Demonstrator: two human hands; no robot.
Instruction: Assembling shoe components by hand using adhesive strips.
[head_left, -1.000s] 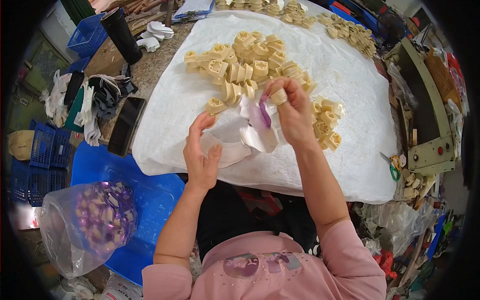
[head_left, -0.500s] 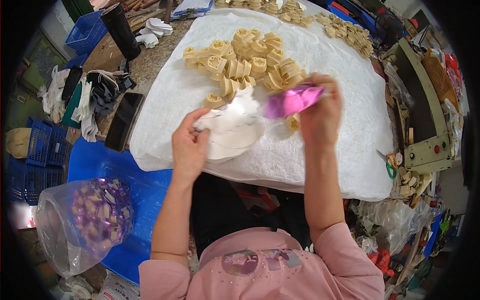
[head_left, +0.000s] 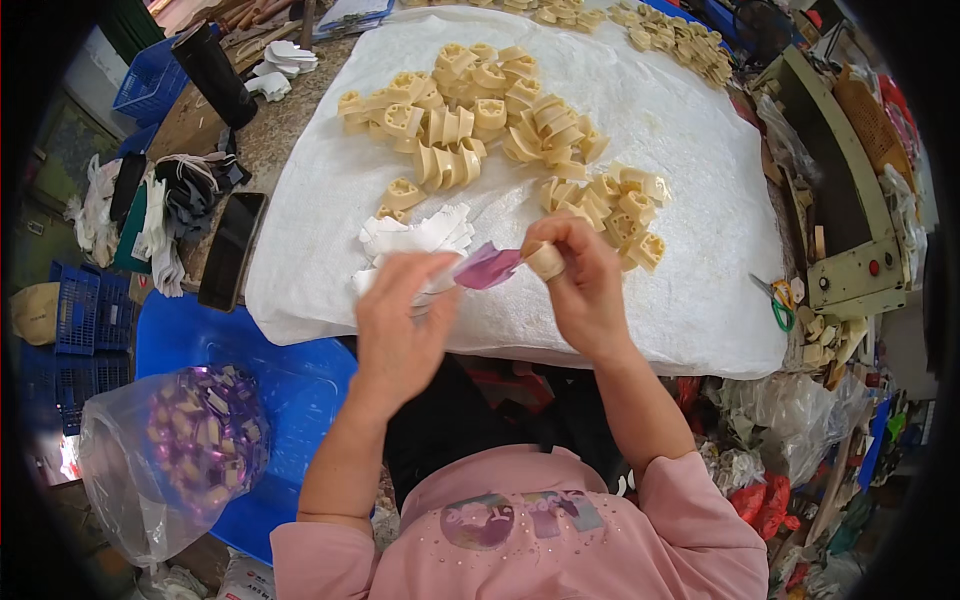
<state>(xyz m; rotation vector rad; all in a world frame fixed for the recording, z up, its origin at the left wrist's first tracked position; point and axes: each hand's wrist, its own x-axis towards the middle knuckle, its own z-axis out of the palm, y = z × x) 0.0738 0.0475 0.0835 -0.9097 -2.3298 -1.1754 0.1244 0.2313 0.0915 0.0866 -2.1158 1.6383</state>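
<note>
My right hand pinches a small beige piece, shaped like a moulded shoe heel, above the white cloth. A sheet of purple film stretches from this piece toward my left hand. Motion smears the left fingers, which are beside the film's left end; whether they grip it is unclear. Below and behind that hand lie white cut sheets with jagged edges, partly covered by it. Beyond both hands sits a heap of similar beige heels, with a smaller cluster near my right hand.
White woven cloth covers the work surface. At left are a phone, a black cylinder and a blue tub with a clear bag of purple-and-beige pieces. Green-handled scissors and a metal machine stand right.
My left hand has let go of the white sheets, which now lie on the cloth. My right hand has come inward and now holds a beige heel. The purple film is between both hands.
</note>
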